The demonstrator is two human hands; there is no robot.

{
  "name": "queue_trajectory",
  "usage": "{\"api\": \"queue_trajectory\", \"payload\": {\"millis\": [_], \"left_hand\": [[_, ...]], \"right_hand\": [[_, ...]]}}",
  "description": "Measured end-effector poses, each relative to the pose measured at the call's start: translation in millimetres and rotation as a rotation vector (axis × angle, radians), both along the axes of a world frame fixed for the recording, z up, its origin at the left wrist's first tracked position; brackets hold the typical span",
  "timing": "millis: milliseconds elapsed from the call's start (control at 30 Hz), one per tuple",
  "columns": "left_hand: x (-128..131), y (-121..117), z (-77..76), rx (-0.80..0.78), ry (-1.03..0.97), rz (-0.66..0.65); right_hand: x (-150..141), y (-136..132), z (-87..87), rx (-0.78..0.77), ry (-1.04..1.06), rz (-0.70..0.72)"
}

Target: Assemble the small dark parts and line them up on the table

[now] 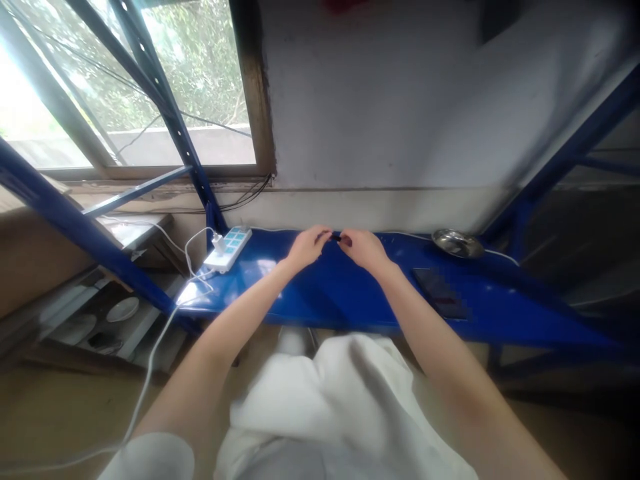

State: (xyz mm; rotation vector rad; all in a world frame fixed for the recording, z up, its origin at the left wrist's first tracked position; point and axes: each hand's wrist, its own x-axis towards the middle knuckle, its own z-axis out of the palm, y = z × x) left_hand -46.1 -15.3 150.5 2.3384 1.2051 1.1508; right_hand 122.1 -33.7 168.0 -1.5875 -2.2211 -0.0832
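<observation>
Both my hands meet over the far part of a blue metal shelf (pixel 320 297), with a small dark object (pixel 336 238) between them. My left hand (pixel 309 245) pinches its left end with closed fingers. On the other end, the fingers of my right hand (pixel 364 248) are closed too. The object is black and too small to name. Right of my right hand lies a flat dark device like a phone or tablet (pixel 440 293), partly blurred. A shiny metal bowl (pixel 457 244) sits behind it near the wall.
A white power strip (pixel 229 250) with a plugged-in charger (pixel 218 242) lies at the shelf's left end; its white cable (pixel 155 353) hangs toward the floor. Blue posts (pixel 175 127) frame both sides. A lower rack with dishes (pixel 123 309) stands left, below the window (pixel 200 80).
</observation>
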Motion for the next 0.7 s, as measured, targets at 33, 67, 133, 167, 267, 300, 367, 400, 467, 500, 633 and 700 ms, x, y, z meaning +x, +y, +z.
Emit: {"api": "queue_trajectory", "payload": {"millis": [33, 67, 133, 167, 267, 300, 367, 400, 467, 500, 633, 700], "left_hand": [[-0.4, -1.9, 3.3, -0.008, 0.001, -0.008], [-0.7, -4.1, 6.2, -0.009, 0.013, -0.019], [-1.1, -8.3, 10.7, 0.003, 0.049, -0.036], [-1.3, -10.0, 12.2, 0.014, 0.069, -0.04], [-1.9, -12.8, 14.1, 0.044, 0.12, -0.03], [-2.0, -13.0, 14.0, 0.052, 0.13, -0.016], [-1.8, -13.0, 13.0, 0.058, 0.143, 0.017], [-1.6, -12.8, 12.2, 0.056, 0.15, 0.032], [-0.8, -12.6, 10.1, 0.046, 0.164, 0.058], [-0.4, -12.5, 8.9, 0.04, 0.171, 0.069], [1.4, -12.6, 4.1, 0.003, 0.206, 0.12], [2.2, -12.5, 2.6, -0.033, 0.207, 0.126]], "right_hand": [[2.0, 0.3, 0.6, 0.009, 0.045, 0.006], [3.7, 0.5, 0.7, 0.018, 0.081, 0.01], [6.4, 0.2, 0.0, 0.035, 0.127, 0.018], [7.3, -0.2, -0.6, 0.044, 0.141, 0.02], [8.1, -2.4, -2.8, 0.079, 0.152, 0.034], [7.9, -3.3, -3.6, 0.09, 0.143, 0.042], [7.1, -4.7, -4.9, 0.102, 0.106, 0.051], [6.6, -5.3, -5.3, 0.103, 0.082, 0.05], [5.5, -6.0, -5.6, 0.096, 0.031, 0.041], [4.9, -6.4, -5.4, 0.09, 0.009, 0.035], [2.7, -8.0, -3.6, 0.058, -0.056, 0.017], [1.6, -9.1, -3.0, 0.043, -0.077, 0.016]]}}
